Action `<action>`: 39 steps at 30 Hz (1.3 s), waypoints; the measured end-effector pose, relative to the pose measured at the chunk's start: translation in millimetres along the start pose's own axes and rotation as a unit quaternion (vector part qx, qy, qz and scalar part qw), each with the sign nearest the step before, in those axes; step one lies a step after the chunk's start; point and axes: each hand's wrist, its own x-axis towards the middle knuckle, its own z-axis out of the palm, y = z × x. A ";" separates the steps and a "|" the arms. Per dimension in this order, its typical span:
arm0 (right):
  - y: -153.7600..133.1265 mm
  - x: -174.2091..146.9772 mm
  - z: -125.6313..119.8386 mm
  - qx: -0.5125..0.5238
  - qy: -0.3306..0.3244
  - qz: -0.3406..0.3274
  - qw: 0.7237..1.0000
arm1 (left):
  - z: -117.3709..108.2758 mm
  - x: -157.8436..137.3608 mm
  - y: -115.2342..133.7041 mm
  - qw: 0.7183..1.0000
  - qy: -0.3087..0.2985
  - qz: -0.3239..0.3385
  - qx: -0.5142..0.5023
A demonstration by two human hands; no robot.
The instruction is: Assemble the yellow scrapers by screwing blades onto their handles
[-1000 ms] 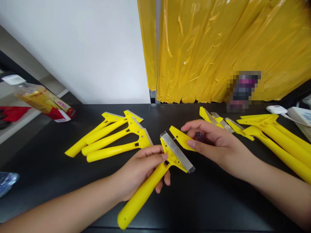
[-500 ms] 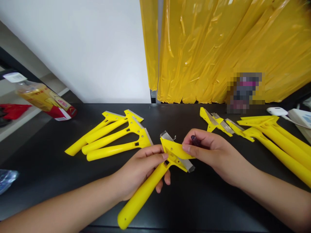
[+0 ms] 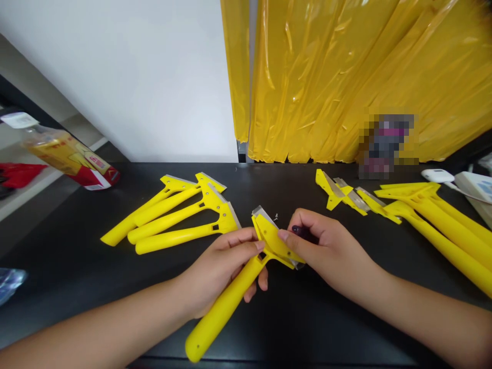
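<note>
A yellow scraper points away from me, its handle toward the table's front edge. My left hand is closed on its neck, thumb on top. Across the head lies a metal blade, mostly covered by a yellow cover plate. My right hand pinches the right side of that plate between thumb and fingers. A dark, round-ended object sits in the curl of the right fingers; most of it is hidden. Tiny screws lie just beyond the scraper head.
Several scrapers with blades lie to the left. Loose yellow cover plates and blades are at the back right, beside more yellow handles. A drink bottle stands far left, a white case far right. Yellow plastic sheeting hangs behind.
My right hand has brought the cover plate down and turned it in line with the scraper head, over the blade. The left hand keeps its hold on the neck.
</note>
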 end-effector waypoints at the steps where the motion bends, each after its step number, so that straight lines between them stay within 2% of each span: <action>1: -0.1 -0.2 0.3 -0.011 0.002 -0.010 1.000 | -0.3 0.1 0.0 1.000 -0.001 -0.001 0.000; 7: 0.5 0.1 1.9 -0.036 0.012 -0.053 0.998 | 0.9 -0.4 1.2 1.000 0.009 0.002 0.020; 14: -0.2 2.6 0.3 0.007 -0.001 -0.012 1.000 | 2.5 -1.0 1.6 0.999 0.014 0.006 0.038; 27: 4.7 2.4 0.6 -0.069 -0.001 -0.105 0.992 | 4.8 0.0 1.6 0.998 0.032 0.012 0.052; 39: 6.6 3.7 6.5 -0.083 -0.017 -0.080 0.993 | 4.5 -0.2 1.2 0.998 0.028 0.021 0.050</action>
